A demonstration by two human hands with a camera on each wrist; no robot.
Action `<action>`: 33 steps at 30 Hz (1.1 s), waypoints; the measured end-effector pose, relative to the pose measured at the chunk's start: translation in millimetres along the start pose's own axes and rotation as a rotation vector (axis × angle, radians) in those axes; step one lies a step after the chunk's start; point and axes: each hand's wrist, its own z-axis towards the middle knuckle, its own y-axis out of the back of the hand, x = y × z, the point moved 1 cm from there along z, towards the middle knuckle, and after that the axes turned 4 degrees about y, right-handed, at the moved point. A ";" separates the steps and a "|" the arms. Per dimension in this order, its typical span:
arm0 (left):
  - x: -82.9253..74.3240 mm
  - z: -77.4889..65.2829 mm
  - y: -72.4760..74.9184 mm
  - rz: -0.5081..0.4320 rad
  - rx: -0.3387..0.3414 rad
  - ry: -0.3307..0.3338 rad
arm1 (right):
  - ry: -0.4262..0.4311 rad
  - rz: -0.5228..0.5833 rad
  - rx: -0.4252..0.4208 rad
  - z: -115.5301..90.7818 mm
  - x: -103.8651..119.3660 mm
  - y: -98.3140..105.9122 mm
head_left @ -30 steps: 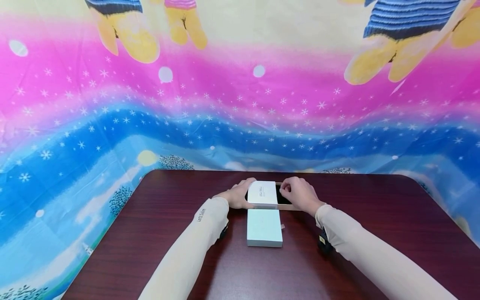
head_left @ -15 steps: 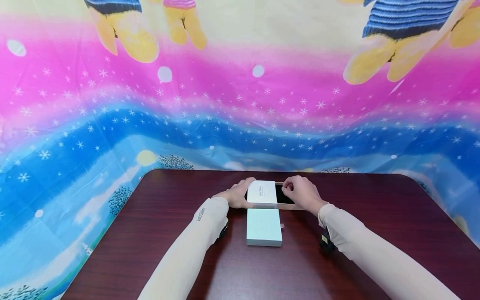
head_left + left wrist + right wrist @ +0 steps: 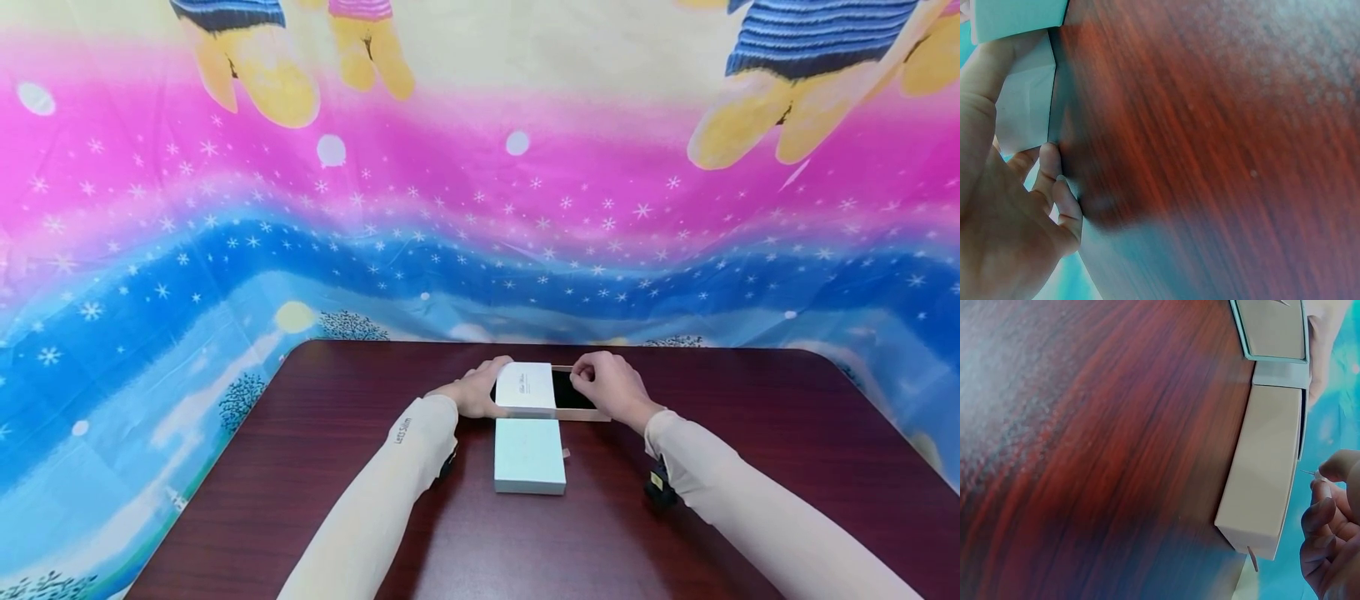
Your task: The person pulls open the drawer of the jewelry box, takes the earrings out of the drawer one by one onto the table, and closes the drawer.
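A white box sleeve [image 3: 523,383] with dark lettering lies near the back of the table. My left hand [image 3: 476,390] grips its left end, thumb along the near side. Out of the sleeve's right end extends a tan drawer [image 3: 1257,462] with a black lining [image 3: 567,396]. Over the drawer's right part is my right hand [image 3: 611,387]. In the right wrist view, its thumb and forefinger pinch a tiny whitish thing with a thin metal pin [image 3: 1308,472], like a stud earring. The pin points toward the drawer, apart from it. A short ribbon tab [image 3: 1252,557] sticks out of the drawer's end.
A pale green box [image 3: 528,454] lies right in front of the white sleeve, with a small ribbon tab [image 3: 566,453] on its right side. The dark wooden table [image 3: 360,500] ends at a colourful patterned cloth [image 3: 480,208] hanging behind.
My right hand has shifted a little to the right, uncovering more of the black lining. The left hand, the white sleeve and the green box have stayed in place.
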 end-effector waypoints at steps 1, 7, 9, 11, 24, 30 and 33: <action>-0.1 0.0 0.1 -0.001 0.000 0.000 | -0.003 0.001 -0.003 -0.3 -0.6 0.1; -0.1 -0.1 0.5 0.000 0.001 0.000 | -0.015 0.004 -0.012 -1.7 -3.4 1.2; -0.2 -0.4 0.7 0.002 0.001 0.000 | -0.016 0.003 -0.014 -2.1 -4.0 1.9; -0.1 -0.5 0.6 0.002 0.000 -0.001 | -0.021 0.005 -0.017 -2.7 -4.7 2.6; -0.1 1.2 -0.4 0.006 -0.007 -0.004 | -0.014 0.001 -0.027 -7.5 -10.9 10.2; -0.7 0.7 -0.3 -0.003 -0.005 -0.009 | -0.025 0.005 -0.031 -8.2 -12.0 13.8; -1.0 -0.4 0.3 0.000 -0.003 -0.006 | -0.027 0.008 -0.029 -7.9 -12.8 15.8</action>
